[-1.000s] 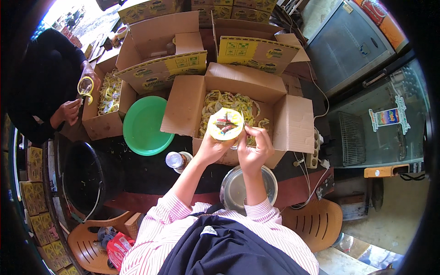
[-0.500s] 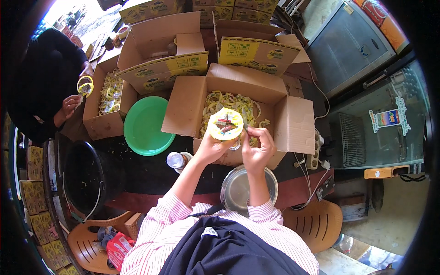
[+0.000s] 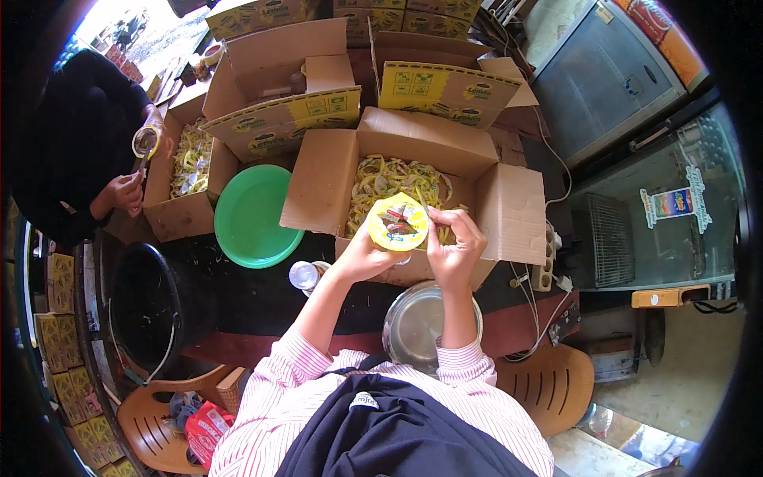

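Note:
My left hand (image 3: 362, 256) is wrapped around a plastic cup (image 3: 399, 223) with a yellow printed film lid. The lid's middle is torn and a dark gap shows in it. At the cup's right side, my right hand (image 3: 456, 243) grips a thin knife (image 3: 422, 199). Its blade points away from me beside the rim. Both hands are over the near edge of an open cardboard box (image 3: 518, 216), which holds many yellow film strips (image 3: 389, 172).
A green basin (image 3: 252, 241), a clear jar (image 3: 304, 275) and a steel bowl (image 3: 400, 322) surround my arms. A black bucket (image 3: 143, 310) stands left. A co-worker's hands (image 3: 123, 193) hold another cup beside a second box (image 3: 179, 219). White cables (image 3: 531, 318) hang at right.
The cup has turned and tilted in my left hand, and its dark gap now looks different. My right hand has shifted slightly right. The co-worker's cup has also turned.

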Tool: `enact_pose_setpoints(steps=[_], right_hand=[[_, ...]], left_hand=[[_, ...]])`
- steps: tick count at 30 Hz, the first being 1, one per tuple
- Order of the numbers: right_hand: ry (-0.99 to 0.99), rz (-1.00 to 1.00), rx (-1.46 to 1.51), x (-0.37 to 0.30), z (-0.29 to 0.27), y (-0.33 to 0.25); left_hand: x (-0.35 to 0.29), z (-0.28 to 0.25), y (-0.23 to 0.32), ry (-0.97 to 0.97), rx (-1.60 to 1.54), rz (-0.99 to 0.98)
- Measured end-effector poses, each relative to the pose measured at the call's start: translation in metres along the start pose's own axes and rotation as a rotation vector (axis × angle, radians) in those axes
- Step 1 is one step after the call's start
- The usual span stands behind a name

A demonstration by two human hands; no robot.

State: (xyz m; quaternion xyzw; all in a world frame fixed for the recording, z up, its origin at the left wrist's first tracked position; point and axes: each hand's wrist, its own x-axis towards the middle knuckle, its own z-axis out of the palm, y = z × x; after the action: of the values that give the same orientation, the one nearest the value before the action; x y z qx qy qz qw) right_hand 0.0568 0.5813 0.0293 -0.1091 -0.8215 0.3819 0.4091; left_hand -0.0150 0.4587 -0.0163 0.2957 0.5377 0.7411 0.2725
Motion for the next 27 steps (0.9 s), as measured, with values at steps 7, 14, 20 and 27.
enact_pose_setpoints(steps=[7,14,20,27], right_hand=[[-0.016,-0.003,0.010,0.002,0.000,0.000],[0.083,-0.008,0.038,-0.005,0.005,0.000],[0.148,-0.082,-0.087,-0.010,0.009,-0.008],[0.194,-0.078,-0.058,-0.011,0.018,-0.019]], left_hand=[[0.006,0.006,0.005,0.036,0.069,0.153],[0.007,0.002,-0.002,0.184,0.365,0.222],[0.005,0.003,-0.004,0.239,0.262,0.311],[0.001,0.005,0.000,0.272,0.324,0.308]])
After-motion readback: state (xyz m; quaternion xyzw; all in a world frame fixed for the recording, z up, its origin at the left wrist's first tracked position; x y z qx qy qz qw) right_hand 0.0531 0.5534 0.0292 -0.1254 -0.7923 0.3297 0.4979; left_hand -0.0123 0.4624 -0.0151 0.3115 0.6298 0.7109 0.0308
